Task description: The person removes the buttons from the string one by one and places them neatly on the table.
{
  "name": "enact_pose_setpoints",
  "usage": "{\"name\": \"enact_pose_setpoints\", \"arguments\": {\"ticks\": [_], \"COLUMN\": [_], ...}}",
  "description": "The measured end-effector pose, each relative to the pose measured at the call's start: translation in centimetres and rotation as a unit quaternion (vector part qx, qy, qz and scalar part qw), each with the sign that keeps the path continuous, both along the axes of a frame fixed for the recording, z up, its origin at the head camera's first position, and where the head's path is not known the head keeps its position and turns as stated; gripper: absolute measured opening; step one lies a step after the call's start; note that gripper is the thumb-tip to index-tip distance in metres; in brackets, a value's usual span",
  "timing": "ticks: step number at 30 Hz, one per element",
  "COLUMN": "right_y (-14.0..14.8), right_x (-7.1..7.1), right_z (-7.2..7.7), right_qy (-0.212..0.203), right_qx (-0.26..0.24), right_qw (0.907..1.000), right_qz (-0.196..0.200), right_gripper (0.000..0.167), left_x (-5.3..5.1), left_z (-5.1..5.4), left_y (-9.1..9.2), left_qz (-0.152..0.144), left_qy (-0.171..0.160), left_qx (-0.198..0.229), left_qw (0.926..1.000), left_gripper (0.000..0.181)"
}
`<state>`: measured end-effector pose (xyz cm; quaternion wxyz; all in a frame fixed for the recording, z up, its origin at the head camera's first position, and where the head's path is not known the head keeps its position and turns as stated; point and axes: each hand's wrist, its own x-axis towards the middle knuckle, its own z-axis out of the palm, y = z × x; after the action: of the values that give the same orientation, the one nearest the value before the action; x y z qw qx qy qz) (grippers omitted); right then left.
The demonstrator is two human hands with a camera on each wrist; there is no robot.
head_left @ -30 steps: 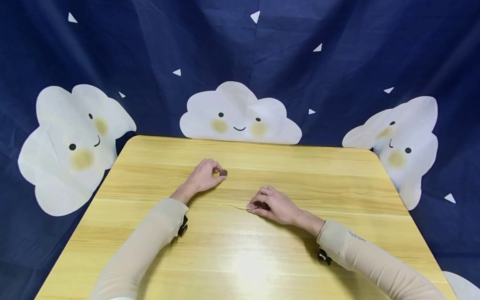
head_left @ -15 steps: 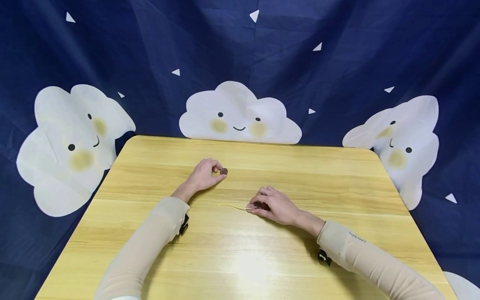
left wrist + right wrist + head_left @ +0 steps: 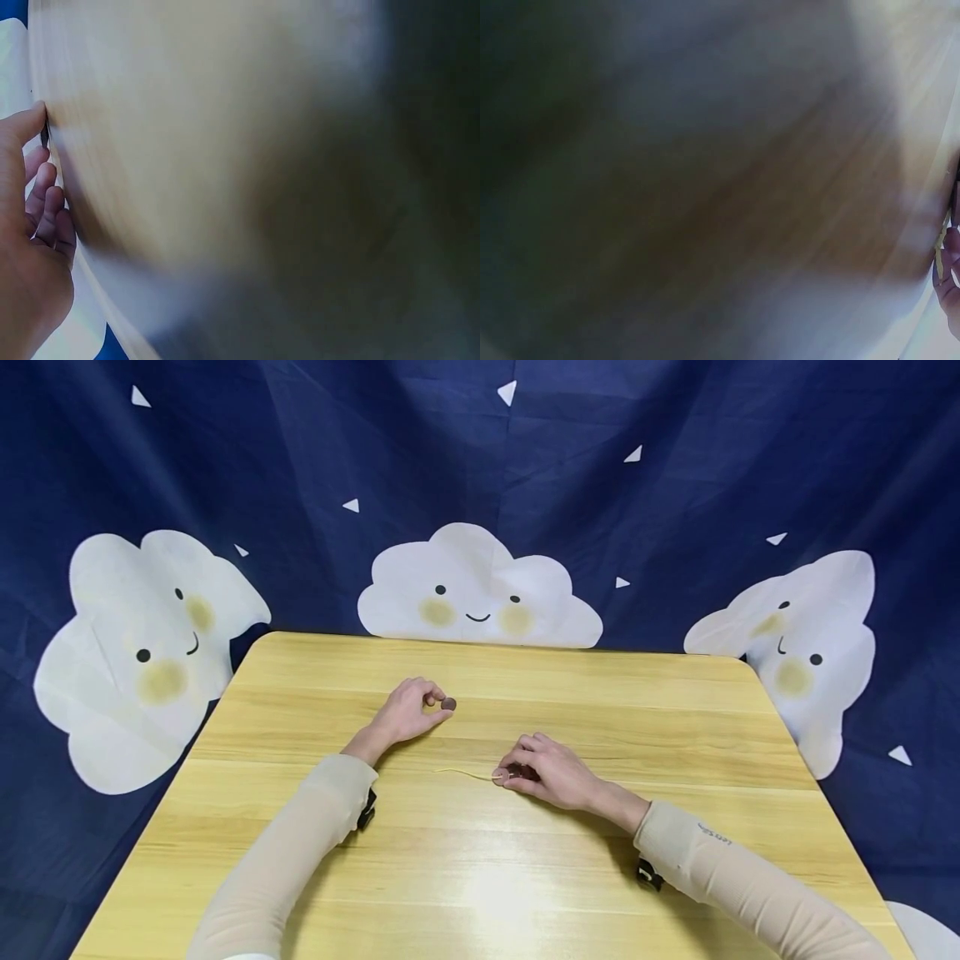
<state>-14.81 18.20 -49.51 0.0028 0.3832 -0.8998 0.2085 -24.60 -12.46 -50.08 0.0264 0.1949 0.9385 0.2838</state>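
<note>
My left hand (image 3: 407,712) pinches a small dark brown disc (image 3: 448,704) between thumb and index finger, over the far half of the table. In the left wrist view the disc (image 3: 45,135) shows edge-on as a thin dark sliver at the fingertips. Nearer and to the right, my right hand (image 3: 561,773) grips a brown round disc (image 3: 498,779) with its fingertips. A thin yellow string (image 3: 462,772) crosses that disc and trails left. More dark brown shows beneath the curled right fingers, mostly hidden. In the right wrist view only a few fingers (image 3: 949,274) show at the edge.
Both hands are over a light wooden table (image 3: 420,868) with rounded far corners. Behind it hangs a dark blue curtain (image 3: 480,460) printed with white clouds and small triangles. Each sleeve carries a black strap device, such as the one (image 3: 649,874) under the right wrist.
The disc in my left fingers has shifted very slightly. The right hand, its disc and the string keep nearly the same place.
</note>
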Motion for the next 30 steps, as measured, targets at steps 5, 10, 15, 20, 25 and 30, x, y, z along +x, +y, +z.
{"name": "enact_pose_setpoints", "arguments": {"ticks": [5, 10, 15, 20, 25, 30], "right_y": [0.0, 0.0, 0.0, 0.0, -0.1, -0.1], "right_x": [0.1, 0.0, 0.0, 0.1, 0.0, 0.0], "right_z": [0.0, 0.0, 0.0, 0.1, 0.1, 0.0], "right_qy": [-0.002, -0.003, -0.006, -0.006, -0.008, 0.0], "right_qx": [0.001, 0.002, 0.003, 0.003, 0.004, -0.004], "right_qw": [1.0, 1.0, 1.0, 1.0, 0.9999, 1.0], "right_qz": [-0.003, -0.005, -0.005, -0.005, -0.009, -0.002], "right_gripper": [0.023, 0.023, 0.023, 0.023, 0.022, 0.022], "left_x": [0.5, 1.6, 2.8, 4.2, 5.3, 6.3], "left_z": [0.3, 0.7, 0.8, 0.9, 1.0, 0.9], "left_y": [-0.1, -0.4, -0.4, 0.1, 0.6, 1.0], "left_qz": [-0.001, -0.013, -0.031, -0.055, -0.079, -0.087], "left_qy": [0.003, 0.02, 0.034, 0.044, 0.058, 0.052], "left_qx": [0.008, 0.018, 0.021, 0.025, 0.035, 0.041], "left_qw": [1.0, 0.9995, 0.9987, 0.9972, 0.9946, 0.994], "left_gripper": [0.032, 0.029, 0.027, 0.025, 0.023, 0.023]}}
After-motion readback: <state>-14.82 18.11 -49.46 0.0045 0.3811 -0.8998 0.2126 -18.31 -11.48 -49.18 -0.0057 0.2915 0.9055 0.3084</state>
